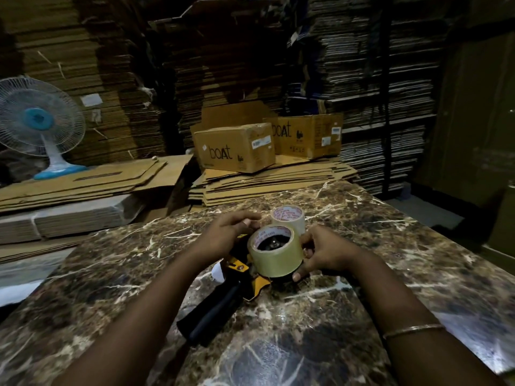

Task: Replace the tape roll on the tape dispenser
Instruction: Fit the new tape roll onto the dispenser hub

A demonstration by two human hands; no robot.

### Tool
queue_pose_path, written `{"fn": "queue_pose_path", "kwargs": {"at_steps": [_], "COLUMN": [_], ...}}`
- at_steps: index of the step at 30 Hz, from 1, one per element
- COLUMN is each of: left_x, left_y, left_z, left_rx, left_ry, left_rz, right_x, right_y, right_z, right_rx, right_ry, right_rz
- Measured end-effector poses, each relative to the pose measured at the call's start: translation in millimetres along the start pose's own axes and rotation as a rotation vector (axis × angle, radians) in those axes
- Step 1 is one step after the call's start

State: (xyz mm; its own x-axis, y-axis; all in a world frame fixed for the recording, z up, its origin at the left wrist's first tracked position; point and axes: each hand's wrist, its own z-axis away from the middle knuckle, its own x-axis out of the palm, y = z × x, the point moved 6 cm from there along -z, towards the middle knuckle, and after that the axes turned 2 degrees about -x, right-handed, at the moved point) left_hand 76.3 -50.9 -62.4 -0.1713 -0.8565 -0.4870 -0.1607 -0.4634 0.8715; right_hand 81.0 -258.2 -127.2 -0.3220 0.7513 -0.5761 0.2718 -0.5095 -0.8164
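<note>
A black and yellow tape dispenser (223,302) lies on its side on the marble table (362,274), its black handle pointing toward me. A clear tape roll (276,257) with a white and red core sits over the dispenser's hub. My right hand (320,252) grips this roll from the right, thumb at its lower edge. My left hand (225,232) rests on the dispenser's far end, fingertips touching the roll's upper left rim. A second, thinner tape roll (289,218) lies flat on the table just behind.
Beyond the table's far edge lie stacks of flattened cardboard (264,185) with two "boat" cartons (237,149) on top. A blue and white table fan (39,123) stands at the left. Tall cardboard stacks fill the background.
</note>
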Motion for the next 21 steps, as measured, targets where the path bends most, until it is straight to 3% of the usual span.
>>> {"fn": "queue_pose_path", "kwargs": {"at_steps": [5,7,13,21], "left_x": [-25,-30,-19,-15], "left_y": [-35,-49,-69,-72], "left_z": [18,25,28,28], "left_rx": [0.092,0.083,-0.004,-0.027], "left_ry": [0.242,0.279,0.243,0.219], "left_rz": [-0.01,-0.008,0.137,0.099], "right_x": [-11,-18,-20,-8], "right_y": [-5,-15,-43,-37], "right_z": [2,5,12,1], "right_rx": [0.066,0.034,-0.212,-0.149], "right_ry": [-0.05,-0.037,-0.028,-0.047], "right_rz": [0.204,0.168,0.029,-0.014]}}
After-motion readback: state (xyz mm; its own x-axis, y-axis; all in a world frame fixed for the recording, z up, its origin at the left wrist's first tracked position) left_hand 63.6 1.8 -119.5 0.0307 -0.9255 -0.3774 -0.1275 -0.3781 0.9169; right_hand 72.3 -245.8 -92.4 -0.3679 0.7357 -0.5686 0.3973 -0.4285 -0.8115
